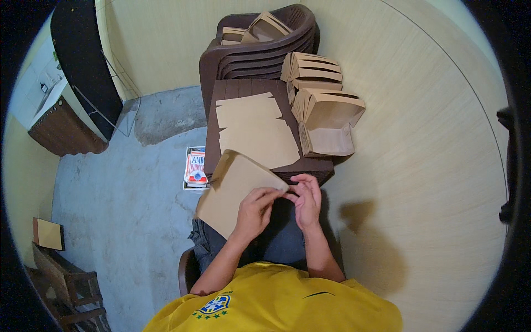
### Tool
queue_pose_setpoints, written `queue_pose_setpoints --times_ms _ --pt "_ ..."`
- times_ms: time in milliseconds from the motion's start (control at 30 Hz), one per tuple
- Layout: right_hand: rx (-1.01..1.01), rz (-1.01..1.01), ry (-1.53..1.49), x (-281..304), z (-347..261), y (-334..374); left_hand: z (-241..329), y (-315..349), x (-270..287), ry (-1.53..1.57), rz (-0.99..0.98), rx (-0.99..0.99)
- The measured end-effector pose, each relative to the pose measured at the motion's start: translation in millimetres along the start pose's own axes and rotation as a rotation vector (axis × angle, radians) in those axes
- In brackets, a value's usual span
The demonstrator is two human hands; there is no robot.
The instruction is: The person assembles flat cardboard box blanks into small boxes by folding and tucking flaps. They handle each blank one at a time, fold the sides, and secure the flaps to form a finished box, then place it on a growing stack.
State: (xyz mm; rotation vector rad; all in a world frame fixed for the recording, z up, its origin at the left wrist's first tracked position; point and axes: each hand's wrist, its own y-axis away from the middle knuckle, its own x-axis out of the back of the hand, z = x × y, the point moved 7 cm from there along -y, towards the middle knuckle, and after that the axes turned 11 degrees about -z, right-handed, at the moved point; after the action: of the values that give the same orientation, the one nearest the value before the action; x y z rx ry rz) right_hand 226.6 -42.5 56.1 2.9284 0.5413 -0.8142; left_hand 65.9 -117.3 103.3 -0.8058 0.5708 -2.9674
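Note:
A partly folded brown cardboard box [227, 191] lies tilted over my lap, one side wall standing up along its far edge. At its right corner my left hand [256, 211] is closed, pinching the cardboard between thumb and fingers. My right hand [307, 203] meets it at that same corner, thumb and a finger on the corner flap, the other fingers loosely bent. Just beyond, flat notched cardboard sheets [254, 124] lie on a dark brown slatted table [238, 87].
Nested folded boxes [327, 143] stand at the table's right, with another nested row [318, 73] behind. Stacked brown plastic chairs [251, 52] hold more boxes [266, 29]. A small printed carton [195, 169] sits left of the table. The wall [420, 166] runs close on my right.

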Motion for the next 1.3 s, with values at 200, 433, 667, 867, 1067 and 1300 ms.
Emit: queue_pose_setpoints --times_ms 200,433,667,867,1067,1300 --pt "0.081 0.005 0.468 35 -27 -24 10 14 -4 -0.486 -0.381 -0.103" --pt "-0.201 -0.108 0.783 58 5 -45 -25 24 13 -0.544 -0.454 0.044" --pt "0.161 -0.003 0.854 31 9 -23 -36 4 50 -0.489 -0.123 0.198" --pt "0.329 -0.093 1.105 -16 5 -1 -51 -45 39 -0.17 0.121 0.48" --pt "0.401 -0.158 1.245 -35 9 12 -91 -67 19 0.14 0.141 0.571" --pt "0.504 -0.189 1.34 -48 7 15 -99 -66 18 0.495 0.262 0.565"
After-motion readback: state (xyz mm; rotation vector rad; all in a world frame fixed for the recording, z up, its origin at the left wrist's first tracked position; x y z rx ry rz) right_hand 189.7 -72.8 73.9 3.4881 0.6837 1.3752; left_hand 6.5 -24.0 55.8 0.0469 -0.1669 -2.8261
